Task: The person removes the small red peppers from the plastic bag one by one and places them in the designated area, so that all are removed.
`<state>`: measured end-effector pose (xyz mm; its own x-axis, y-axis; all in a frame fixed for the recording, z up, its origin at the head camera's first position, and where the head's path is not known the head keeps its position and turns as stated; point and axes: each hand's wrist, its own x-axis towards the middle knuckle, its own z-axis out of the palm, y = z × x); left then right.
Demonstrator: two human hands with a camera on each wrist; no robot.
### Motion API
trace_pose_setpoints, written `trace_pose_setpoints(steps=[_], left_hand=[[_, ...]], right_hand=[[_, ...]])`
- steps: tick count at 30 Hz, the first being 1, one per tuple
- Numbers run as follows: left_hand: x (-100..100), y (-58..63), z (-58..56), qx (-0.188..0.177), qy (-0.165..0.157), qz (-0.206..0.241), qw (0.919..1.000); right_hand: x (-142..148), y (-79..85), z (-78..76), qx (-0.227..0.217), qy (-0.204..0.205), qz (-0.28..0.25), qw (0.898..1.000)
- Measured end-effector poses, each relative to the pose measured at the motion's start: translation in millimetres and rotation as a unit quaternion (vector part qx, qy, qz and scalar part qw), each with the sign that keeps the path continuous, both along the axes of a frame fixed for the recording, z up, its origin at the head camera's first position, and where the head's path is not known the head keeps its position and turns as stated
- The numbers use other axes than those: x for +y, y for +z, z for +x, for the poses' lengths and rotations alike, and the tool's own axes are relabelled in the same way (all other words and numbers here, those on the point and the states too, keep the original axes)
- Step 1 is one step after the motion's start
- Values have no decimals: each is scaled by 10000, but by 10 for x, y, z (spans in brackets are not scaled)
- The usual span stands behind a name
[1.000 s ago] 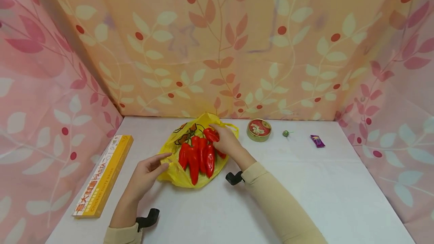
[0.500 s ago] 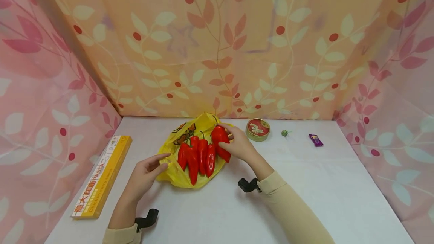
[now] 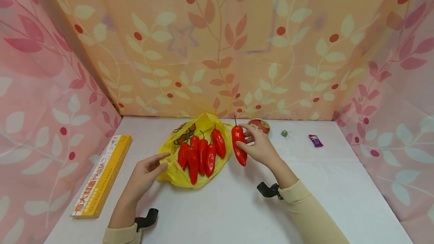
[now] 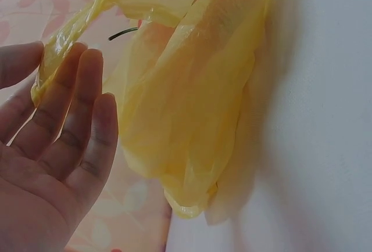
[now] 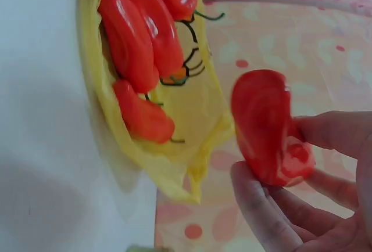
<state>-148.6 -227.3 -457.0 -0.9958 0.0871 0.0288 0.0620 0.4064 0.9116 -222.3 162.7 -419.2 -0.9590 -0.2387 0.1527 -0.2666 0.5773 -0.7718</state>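
Observation:
A yellow plastic bag (image 3: 173,173) lies spread on the table, with several red peppers (image 3: 192,165) on it. My left hand (image 3: 145,174) pinches the bag's near left edge between thumb and fingers; in the left wrist view the gathered strip of yellow plastic (image 4: 55,60) passes between them. To the right of the bag, my right hand (image 3: 261,148) holds one red pepper (image 3: 239,144) upright, its stem pointing up and its tip down. In the right wrist view that pepper (image 5: 261,124) sits between thumb and fingers, apart from the bag (image 5: 192,118).
On the left lies a long yellow pasta box (image 3: 103,178). Behind my right hand is a round red-topped tin (image 3: 259,125), partly covered. Farther right are a small green round object (image 3: 285,133) and a purple packet (image 3: 315,141). Patterned cloth walls (image 3: 217,48) enclose the table.
My right hand has lifted one pepper from the bag and carried it right, past the bag's edge. The tin is now partly hidden. My left hand stays in place.

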Motion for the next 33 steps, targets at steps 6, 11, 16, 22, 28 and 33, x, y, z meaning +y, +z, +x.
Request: trace_pose_setpoints(steps=[6,11,16,22,28,33], left_hand=[[-15,-13,-1,-24,-188,99,9998],[-36,-23,11,-1,-191,116,9998],[-35,-24,9,37,-191,127,9997],[-27,-39,-20,43,-264,161,9995],[-31,-58,-27,-3,-218,169,9996],[-25,-59,-38,36,-203,160,9997]], right_hand=[[264,-20,97,188,-95,65,9998],[506,-63,165,194,-239,95,9995],[787,-118,246,94,-399,300,9987],[1079,-160,320,23,-567,501,9971],[1291,-221,361,-116,-718,647,9953],[1491,-233,406,-220,-876,823,9925]])
